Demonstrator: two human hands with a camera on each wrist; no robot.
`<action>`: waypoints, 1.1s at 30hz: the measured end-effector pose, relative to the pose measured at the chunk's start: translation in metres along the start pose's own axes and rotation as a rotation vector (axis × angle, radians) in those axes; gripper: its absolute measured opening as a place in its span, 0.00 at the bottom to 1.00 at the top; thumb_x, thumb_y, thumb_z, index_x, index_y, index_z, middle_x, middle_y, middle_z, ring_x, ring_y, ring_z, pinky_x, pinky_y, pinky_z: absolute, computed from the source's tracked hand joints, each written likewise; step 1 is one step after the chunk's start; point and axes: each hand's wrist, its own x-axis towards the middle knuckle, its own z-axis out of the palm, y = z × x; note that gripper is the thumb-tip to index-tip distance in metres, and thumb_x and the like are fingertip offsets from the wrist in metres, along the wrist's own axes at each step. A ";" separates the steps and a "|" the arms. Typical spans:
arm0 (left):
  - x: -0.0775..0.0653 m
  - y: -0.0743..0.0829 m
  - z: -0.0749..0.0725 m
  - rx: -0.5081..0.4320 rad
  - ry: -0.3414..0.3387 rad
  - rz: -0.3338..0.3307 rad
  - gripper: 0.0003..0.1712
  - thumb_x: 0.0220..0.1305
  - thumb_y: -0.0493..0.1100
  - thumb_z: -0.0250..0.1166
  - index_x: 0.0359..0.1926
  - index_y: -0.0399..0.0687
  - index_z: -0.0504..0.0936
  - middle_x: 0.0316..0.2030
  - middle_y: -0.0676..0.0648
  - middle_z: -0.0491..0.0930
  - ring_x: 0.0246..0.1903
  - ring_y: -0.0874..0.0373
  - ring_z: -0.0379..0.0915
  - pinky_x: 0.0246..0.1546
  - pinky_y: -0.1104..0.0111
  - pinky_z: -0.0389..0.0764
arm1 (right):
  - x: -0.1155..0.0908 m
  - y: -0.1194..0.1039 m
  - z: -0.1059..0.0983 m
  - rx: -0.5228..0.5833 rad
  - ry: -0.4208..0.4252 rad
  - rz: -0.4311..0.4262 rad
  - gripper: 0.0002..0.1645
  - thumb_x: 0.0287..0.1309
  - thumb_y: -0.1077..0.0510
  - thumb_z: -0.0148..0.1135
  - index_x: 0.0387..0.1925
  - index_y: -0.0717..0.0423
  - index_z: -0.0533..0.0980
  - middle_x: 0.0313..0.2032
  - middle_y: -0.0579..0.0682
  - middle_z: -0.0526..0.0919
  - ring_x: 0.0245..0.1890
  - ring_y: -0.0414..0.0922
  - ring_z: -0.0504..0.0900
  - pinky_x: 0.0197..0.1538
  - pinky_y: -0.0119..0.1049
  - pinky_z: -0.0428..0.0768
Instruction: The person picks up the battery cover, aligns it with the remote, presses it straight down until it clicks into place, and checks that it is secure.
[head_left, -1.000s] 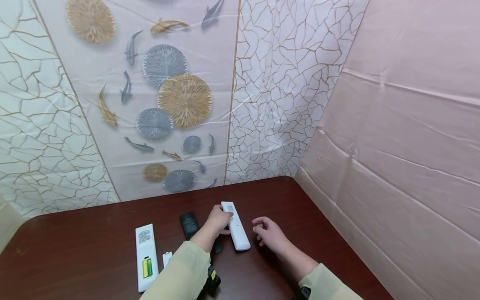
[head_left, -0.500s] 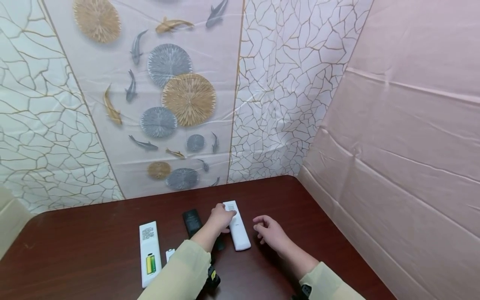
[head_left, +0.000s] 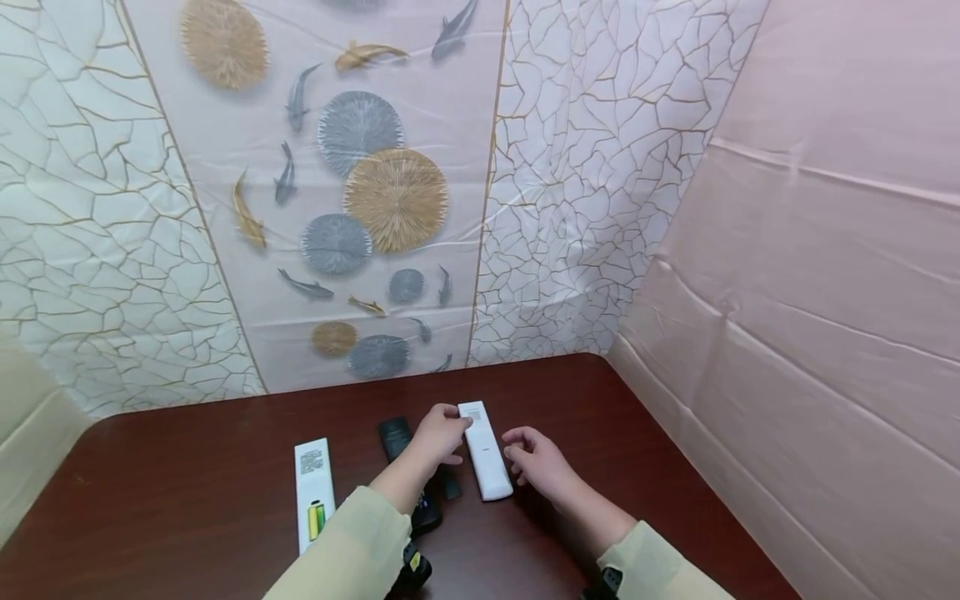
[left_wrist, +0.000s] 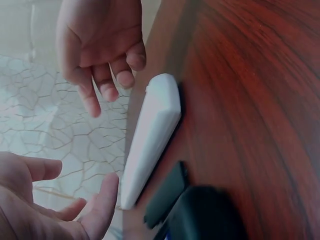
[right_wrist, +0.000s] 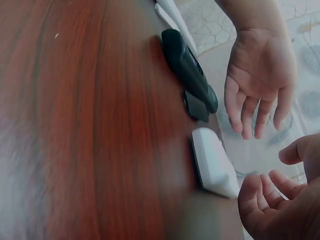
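The white remote (head_left: 487, 462) lies back side up on the counter (head_left: 187, 483), between the person's two hands. Near its far end is a small printed label (head_left: 472, 413), a pale grey block too fine to read; a short dark mark (head_left: 484, 450) sits about midway along the back.

The left hand (head_left: 441, 435) hangs over the white remote's far left edge. Its grip is wide, thumb set apart from the fingers, and holds nothing; the right wrist view shows a gap between its fingers and the white remote. The right hand (head_left: 546, 467) is just beside the white remote on its right, grip loosely rounded and likewise holding nothing.

Left of the white remote, a small black piece (head_left: 448, 482) lies close by, next to a black remote (head_left: 393, 435) that runs partly under the left forearm; any lettering on that one cannot be made out. Farther left of the white remote is the battery remote (head_left: 314, 487), also white. It carries a larger dense code-like label (head_left: 312, 461), its lines unreadable, and below this two yellow-green batteries (head_left: 312, 523) whose brand cannot be read. Beyond the white remote hangs a cloth (head_left: 285, 333) printed with fish and round discs.
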 end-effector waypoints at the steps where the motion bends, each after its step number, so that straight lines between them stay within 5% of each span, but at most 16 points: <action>1: -0.003 0.002 -0.003 -0.013 0.001 0.003 0.31 0.71 0.46 0.60 0.68 0.37 0.64 0.56 0.35 0.74 0.50 0.41 0.76 0.32 0.58 0.85 | 0.001 -0.001 0.001 0.006 -0.006 -0.001 0.17 0.63 0.63 0.57 0.53 0.66 0.74 0.35 0.56 0.77 0.29 0.49 0.76 0.30 0.44 0.80; 17: -0.031 0.000 -0.041 -0.049 -0.008 0.038 0.33 0.72 0.48 0.60 0.70 0.37 0.61 0.56 0.37 0.75 0.51 0.42 0.76 0.35 0.58 0.85 | -0.008 -0.035 0.026 0.040 -0.128 -0.032 0.15 0.65 0.66 0.52 0.51 0.67 0.73 0.32 0.53 0.73 0.26 0.47 0.73 0.30 0.43 0.78; 23: -0.032 -0.003 -0.051 -0.021 -0.003 0.035 0.33 0.72 0.48 0.60 0.70 0.37 0.61 0.57 0.36 0.74 0.53 0.40 0.75 0.35 0.58 0.85 | 0.005 -0.019 0.036 0.025 -0.159 -0.048 0.14 0.67 0.64 0.54 0.52 0.64 0.74 0.35 0.52 0.74 0.26 0.46 0.74 0.29 0.44 0.80; 30: -0.030 -0.007 -0.065 0.383 0.062 0.082 0.31 0.70 0.53 0.61 0.65 0.40 0.68 0.54 0.39 0.76 0.32 0.53 0.78 0.32 0.60 0.81 | 0.007 -0.025 0.047 -0.109 -0.238 -0.116 0.15 0.67 0.63 0.56 0.53 0.63 0.75 0.35 0.52 0.75 0.27 0.48 0.77 0.29 0.44 0.81; 33: -0.029 -0.007 -0.072 0.513 0.092 0.071 0.31 0.69 0.54 0.63 0.64 0.40 0.70 0.53 0.38 0.76 0.32 0.54 0.77 0.34 0.58 0.80 | 0.010 -0.030 0.052 -0.206 -0.288 -0.137 0.16 0.68 0.62 0.56 0.55 0.62 0.75 0.36 0.51 0.76 0.28 0.48 0.76 0.31 0.43 0.81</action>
